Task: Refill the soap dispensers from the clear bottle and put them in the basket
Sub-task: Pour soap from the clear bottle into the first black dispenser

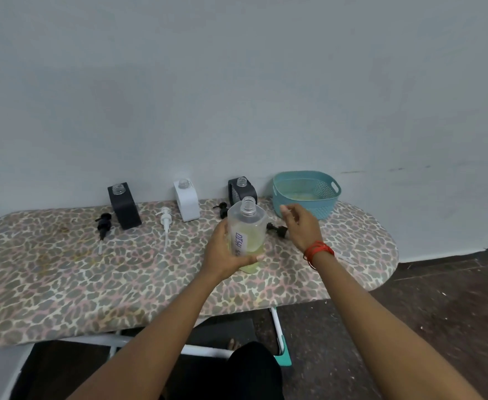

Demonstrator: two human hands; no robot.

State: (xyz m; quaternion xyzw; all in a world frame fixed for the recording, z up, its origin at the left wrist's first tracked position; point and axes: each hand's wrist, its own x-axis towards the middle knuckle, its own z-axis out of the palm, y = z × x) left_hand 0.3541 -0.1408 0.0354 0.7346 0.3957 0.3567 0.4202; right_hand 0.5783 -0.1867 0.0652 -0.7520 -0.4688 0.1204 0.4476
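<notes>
My left hand (222,251) grips the clear bottle (247,226), upright and uncapped, with yellowish soap in its lower part. My right hand (299,226) hovers just right of it, fingers apart, holding nothing. Three dispensers stand open-necked along the wall: a black one (124,207) at left, a white one (187,203) in the middle, another black one (241,187) behind the bottle. Their pumps lie on the board: a black pump (103,223), a white pump (165,223), a black pump (222,210), and a black cap piece (277,229) under my right hand. The teal basket (306,194) stands at right.
Everything rests on an ironing board with a leopard-print cover (121,272), set against a grey wall. The board's rounded end lies to the right of the basket. Its white legs (276,321) and a dark floor show below.
</notes>
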